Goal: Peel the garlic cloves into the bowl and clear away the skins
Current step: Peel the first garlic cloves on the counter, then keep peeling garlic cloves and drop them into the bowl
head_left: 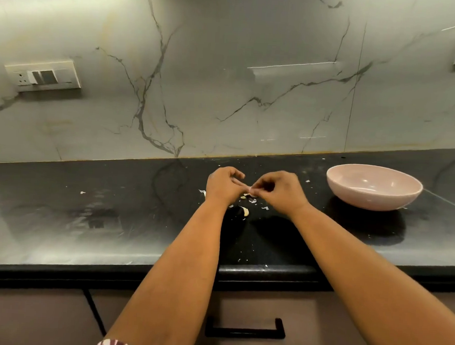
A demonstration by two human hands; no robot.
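Garlic clove (251, 190) pinched between both hands, raised just above the dark desk (85, 217), close to the marble wall (226, 79).

Desk: black, glossy, stretching well to both sides of the grip and flecked with pale scraps.

Pink bowl (374, 187): standing upright on the desk to the right of the grip, apart from the hands, with nothing to be made out inside.

Left hand (224, 182): fingers curled in, thumb and fingertips closed on the near-left end of the clove. A tight grip, no gap to be seen.

Right hand (280, 190): fingers bent likewise, tips nipping the other end of the same clove, or the skin upon it; cannot tell which. Both hands meeting at the fingertips, wrists apart.

Second clove (245, 211): lying on the desk just below the grip, near the left wrist, touched by neither hand.

Skins (264, 208): small pale flakes scattered on the desk beneath and around the grip, some farther toward the bowl, a few near the front edge of the desk.

Drawer handle (244, 330): black bar on the cabinet front well below the grip.
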